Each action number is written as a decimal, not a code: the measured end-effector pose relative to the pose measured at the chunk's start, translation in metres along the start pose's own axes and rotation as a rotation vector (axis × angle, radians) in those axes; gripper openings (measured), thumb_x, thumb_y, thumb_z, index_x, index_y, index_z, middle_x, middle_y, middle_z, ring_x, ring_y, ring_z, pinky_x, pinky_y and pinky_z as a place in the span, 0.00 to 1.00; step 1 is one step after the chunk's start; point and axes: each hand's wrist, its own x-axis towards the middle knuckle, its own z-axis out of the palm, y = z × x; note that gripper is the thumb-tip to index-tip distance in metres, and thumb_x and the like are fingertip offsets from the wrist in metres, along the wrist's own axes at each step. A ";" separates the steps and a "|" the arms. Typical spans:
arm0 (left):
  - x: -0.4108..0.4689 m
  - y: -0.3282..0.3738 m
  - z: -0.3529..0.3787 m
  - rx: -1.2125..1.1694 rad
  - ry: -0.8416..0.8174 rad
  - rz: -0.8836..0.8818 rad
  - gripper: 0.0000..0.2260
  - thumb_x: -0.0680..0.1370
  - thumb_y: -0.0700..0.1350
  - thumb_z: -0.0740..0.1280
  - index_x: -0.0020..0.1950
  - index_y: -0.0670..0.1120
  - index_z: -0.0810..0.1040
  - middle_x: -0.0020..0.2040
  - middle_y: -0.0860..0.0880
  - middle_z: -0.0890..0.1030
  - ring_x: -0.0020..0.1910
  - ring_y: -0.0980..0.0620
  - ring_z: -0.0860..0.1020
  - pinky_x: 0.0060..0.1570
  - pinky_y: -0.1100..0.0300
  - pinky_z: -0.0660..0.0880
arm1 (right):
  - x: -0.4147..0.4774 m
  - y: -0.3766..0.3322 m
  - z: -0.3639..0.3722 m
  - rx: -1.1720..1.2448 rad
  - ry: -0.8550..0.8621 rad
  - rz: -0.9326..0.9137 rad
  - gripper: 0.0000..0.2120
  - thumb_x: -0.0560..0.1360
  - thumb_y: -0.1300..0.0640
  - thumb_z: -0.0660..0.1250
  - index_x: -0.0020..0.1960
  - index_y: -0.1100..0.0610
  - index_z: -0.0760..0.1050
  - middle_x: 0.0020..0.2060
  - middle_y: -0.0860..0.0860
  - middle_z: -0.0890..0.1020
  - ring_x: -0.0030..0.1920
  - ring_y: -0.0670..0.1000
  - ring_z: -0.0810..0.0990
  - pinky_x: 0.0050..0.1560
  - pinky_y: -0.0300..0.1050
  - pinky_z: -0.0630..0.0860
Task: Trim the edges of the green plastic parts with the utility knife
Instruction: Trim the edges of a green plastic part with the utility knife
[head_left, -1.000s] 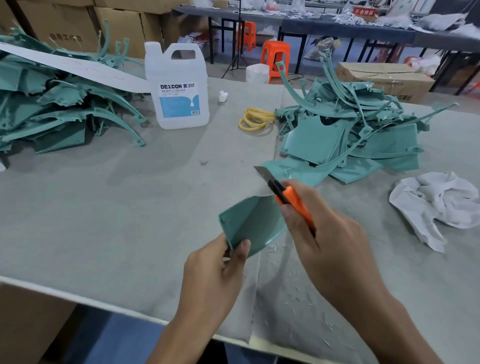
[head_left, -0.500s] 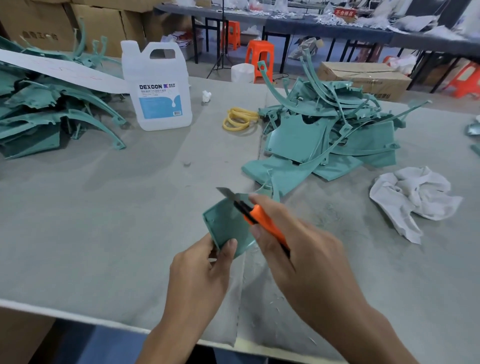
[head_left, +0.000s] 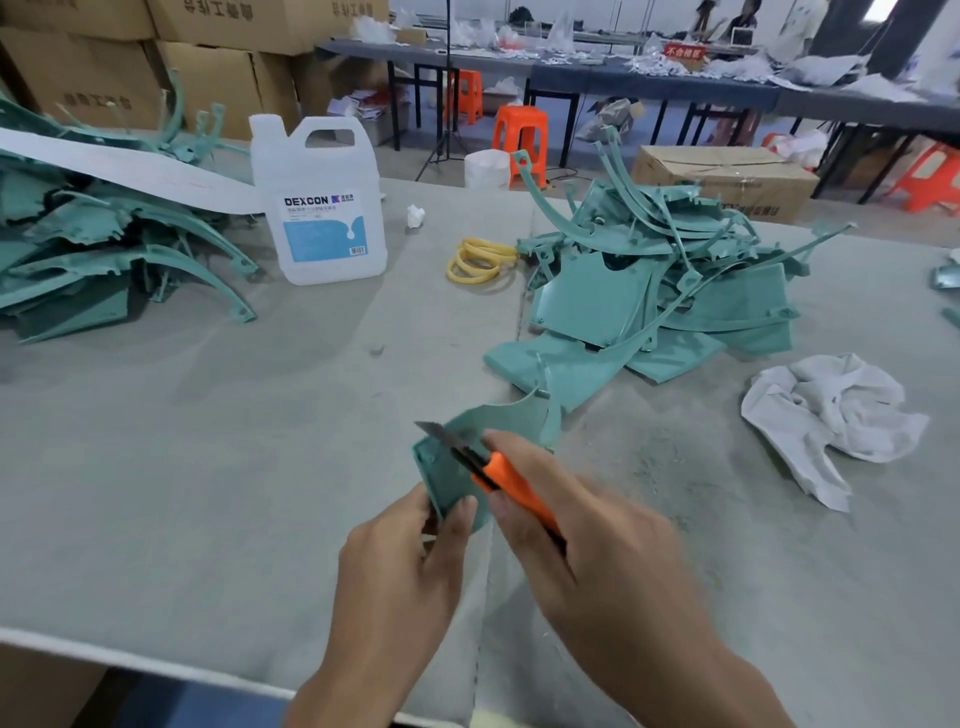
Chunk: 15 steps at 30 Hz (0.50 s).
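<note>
My left hand (head_left: 400, 561) was pinched shut on the near corner of a green plastic part (head_left: 467, 457), thumb on top and fingers underneath, holding it tilted up just above the grey table (head_left: 208, 467). My right hand (head_left: 582, 540) was closed around the orange handle of the utility knife (head_left: 493, 475), forefinger stretched along the top of it. The blade pointed away from me and to the left, its tip lying across the upper left edge of the part. The picture was a little blurred there, so I could not tell whether the blade was cutting into the rim or only resting on it.

Just beyond the part lay a pile of green parts (head_left: 660, 291), flat panels with long curved strips sticking up out of them. A second heap of parts (head_left: 104, 249) sat at the far left, with a long white strip (head_left: 130, 171) lying across it. Between the two heaps stood a white jug (head_left: 319, 208) with a blue label, and near it a coil of yellow bands (head_left: 480, 260). A crumpled white rag (head_left: 831, 415) lay to my right, well apart from my hands. Pale shavings were scattered on the table beneath my right wrist.
</note>
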 end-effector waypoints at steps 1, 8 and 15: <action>0.000 0.001 0.000 -0.003 0.000 0.010 0.10 0.77 0.65 0.60 0.49 0.62 0.76 0.37 0.65 0.82 0.34 0.61 0.80 0.31 0.65 0.73 | 0.003 0.003 0.001 0.008 0.014 0.019 0.16 0.83 0.37 0.54 0.70 0.33 0.64 0.38 0.38 0.78 0.37 0.44 0.78 0.34 0.44 0.76; 0.002 0.004 -0.017 -0.163 -0.236 0.049 0.10 0.80 0.62 0.58 0.54 0.62 0.76 0.44 0.61 0.82 0.43 0.60 0.80 0.41 0.60 0.77 | 0.022 0.026 -0.016 0.117 0.137 0.148 0.17 0.77 0.32 0.58 0.64 0.33 0.67 0.52 0.36 0.73 0.51 0.36 0.74 0.44 0.39 0.70; 0.012 0.033 -0.042 -0.674 -0.191 -0.051 0.15 0.77 0.59 0.67 0.56 0.52 0.83 0.55 0.47 0.85 0.57 0.44 0.83 0.59 0.45 0.79 | 0.033 0.027 -0.038 0.398 0.022 0.254 0.19 0.68 0.33 0.75 0.54 0.37 0.74 0.40 0.40 0.83 0.35 0.44 0.80 0.38 0.44 0.73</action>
